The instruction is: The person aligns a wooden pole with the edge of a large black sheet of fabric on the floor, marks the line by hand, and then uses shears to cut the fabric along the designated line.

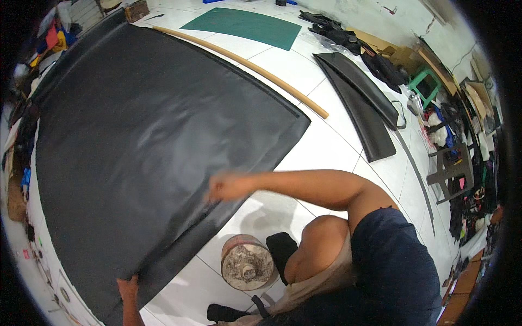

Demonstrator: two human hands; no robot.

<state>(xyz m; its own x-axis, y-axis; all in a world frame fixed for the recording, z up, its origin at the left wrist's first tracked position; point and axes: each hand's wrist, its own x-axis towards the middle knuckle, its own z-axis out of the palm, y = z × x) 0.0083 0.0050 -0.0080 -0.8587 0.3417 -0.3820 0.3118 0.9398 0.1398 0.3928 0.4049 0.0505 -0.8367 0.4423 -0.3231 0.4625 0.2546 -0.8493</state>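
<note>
A large black leather-like sheet (pixel 163 119) lies spread over the floor in front of me, its near part creased into a raised fold. My left hand (pixel 128 288) is at the lower end of that fold, its fingers closed on the black sheet. Over the fold's upper end is my right hand (pixel 231 187), the arm reaching across from the right. Motion smears its fingers, so whether they hold or touch the sheet cannot be seen. Between the sheet and my bent knee stands a round, stained, heavy-looking block (pixel 248 266) with a knob on top.
A long tan tube (pixel 244 64) lies along the sheet's far edge. Beyond it is a green cutting mat (pixel 243 27). Folded black material (pixel 361 106) rests on the white tiles to the right. A green stool (pixel 425 87), a dark stool (pixel 452 173) and clutter line the right wall.
</note>
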